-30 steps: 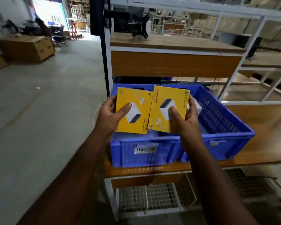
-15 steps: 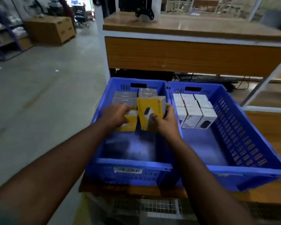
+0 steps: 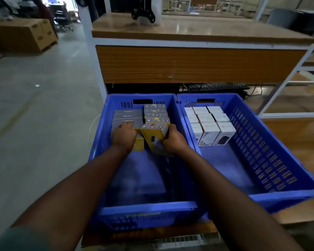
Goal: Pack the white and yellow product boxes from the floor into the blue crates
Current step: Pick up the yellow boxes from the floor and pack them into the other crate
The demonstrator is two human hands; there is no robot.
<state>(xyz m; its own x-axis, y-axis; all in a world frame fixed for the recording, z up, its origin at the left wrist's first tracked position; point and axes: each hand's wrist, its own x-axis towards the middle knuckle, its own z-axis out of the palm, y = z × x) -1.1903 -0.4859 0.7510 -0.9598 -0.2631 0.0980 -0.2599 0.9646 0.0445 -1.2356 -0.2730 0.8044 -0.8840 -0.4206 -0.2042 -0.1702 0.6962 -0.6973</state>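
Note:
Two blue crates stand side by side on a wooden shelf. Both my hands are inside the left crate (image 3: 98, 160). My left hand (image 3: 124, 136) presses a yellow box (image 3: 139, 144) down against the rows of packed yellow boxes (image 3: 155, 114) at the crate's far end. My right hand (image 3: 173, 140) grips a second yellow box (image 3: 155, 134), which stands tilted next to the first one. The right crate (image 3: 272, 160) holds rows of white boxes (image 3: 209, 124) at its far end.
A wooden worktop (image 3: 198, 31) with a brown front panel overhangs the far ends of the crates. A black keyboard (image 3: 217, 86) lies behind them. Concrete floor (image 3: 34, 124) runs along the left, with large cardboard boxes (image 3: 24, 36) far back.
Both hands have gone from holding the two yellow boxes above the crate to down inside the left crate, up against the packed rows. My view has tilted downward.

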